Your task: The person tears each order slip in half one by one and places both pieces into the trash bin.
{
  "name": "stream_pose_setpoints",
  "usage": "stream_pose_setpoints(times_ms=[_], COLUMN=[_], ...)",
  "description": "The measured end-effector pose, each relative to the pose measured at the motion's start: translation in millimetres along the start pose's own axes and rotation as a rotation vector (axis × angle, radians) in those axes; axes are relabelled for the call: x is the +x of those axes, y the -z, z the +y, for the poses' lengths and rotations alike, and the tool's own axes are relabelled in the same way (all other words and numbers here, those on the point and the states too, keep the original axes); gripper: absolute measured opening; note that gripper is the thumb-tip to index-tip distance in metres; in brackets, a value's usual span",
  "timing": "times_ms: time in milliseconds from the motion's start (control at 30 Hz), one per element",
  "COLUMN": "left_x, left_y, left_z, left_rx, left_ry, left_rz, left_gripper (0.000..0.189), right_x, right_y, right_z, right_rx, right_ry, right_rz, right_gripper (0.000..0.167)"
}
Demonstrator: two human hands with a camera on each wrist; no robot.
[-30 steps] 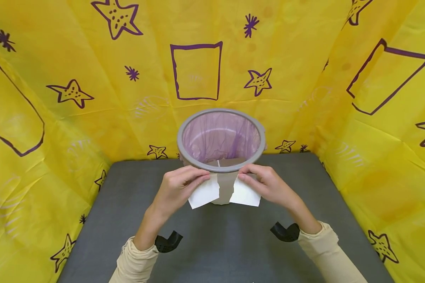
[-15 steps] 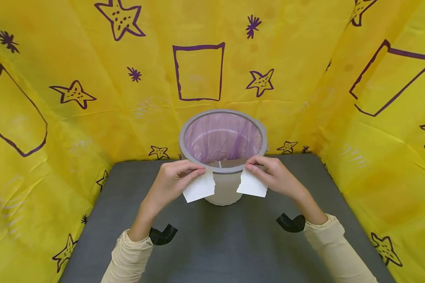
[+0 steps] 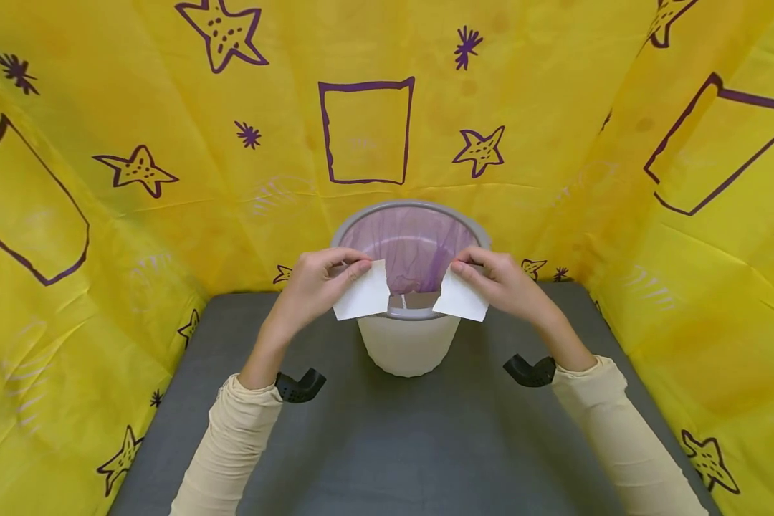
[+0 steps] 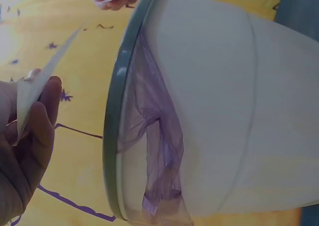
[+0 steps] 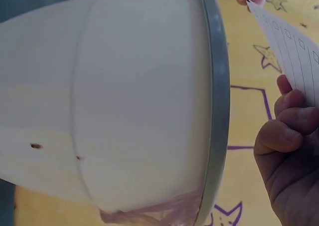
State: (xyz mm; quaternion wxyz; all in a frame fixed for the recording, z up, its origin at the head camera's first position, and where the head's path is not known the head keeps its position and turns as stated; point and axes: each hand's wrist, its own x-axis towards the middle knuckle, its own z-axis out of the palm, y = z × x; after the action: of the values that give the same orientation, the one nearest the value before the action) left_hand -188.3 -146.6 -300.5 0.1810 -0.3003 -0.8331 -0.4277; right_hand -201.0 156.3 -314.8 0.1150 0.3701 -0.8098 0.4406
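Note:
My left hand (image 3: pixel 319 287) pinches a torn piece of white paper (image 3: pixel 363 294) between thumb and fingers, its ragged edge facing right. In my right hand (image 3: pixel 506 283) is a second torn piece of paper (image 3: pixel 461 296), pinched the same way with its ragged edge facing left. Printed lines and small boxes show on the side of the right piece (image 5: pixel 294 49) seen in the right wrist view. Both pieces hang apart over the front rim of a trash can (image 3: pixel 409 347), which has a grey rim and a purple bag (image 3: pixel 408 247) lining it.
The trash can stands on a dark grey table (image 3: pixel 400 444) near the back. Yellow cloth walls (image 3: pixel 232 193) with purple drawings enclose the table behind and on both sides. A black curved piece (image 3: pixel 301 385) sits at my left wrist, another black piece (image 3: pixel 530 370) at my right.
Both hands have risen with their paper pieces, from in front of the trash can to over its front rim. The two pieces have moved farther apart than a second ago.

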Motion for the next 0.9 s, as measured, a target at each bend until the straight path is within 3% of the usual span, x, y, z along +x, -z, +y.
stream_pose_setpoints(times_ms=[233,500,900], left_x=[27.3,46.6,59.9], left_y=[-4.7,-9.2,-15.2], left_z=[-12.9,-25.6,-35.3], left_rx=[0.065,0.080,0.084], left_ry=[0.056,0.098,0.159], left_rz=[-0.076,-0.125,-0.192], left_gripper=[0.019,0.020,0.023], right_x=[24.3,52.4,73.0], right_y=[3,-1,-9], right_z=[12,23,33], right_rx=[-0.038,-0.098,-0.192], right_ry=[-0.014,-0.074,-0.020], right_rz=[0.006,-0.076,-0.167], right_gripper=[0.007,0.010,0.012])
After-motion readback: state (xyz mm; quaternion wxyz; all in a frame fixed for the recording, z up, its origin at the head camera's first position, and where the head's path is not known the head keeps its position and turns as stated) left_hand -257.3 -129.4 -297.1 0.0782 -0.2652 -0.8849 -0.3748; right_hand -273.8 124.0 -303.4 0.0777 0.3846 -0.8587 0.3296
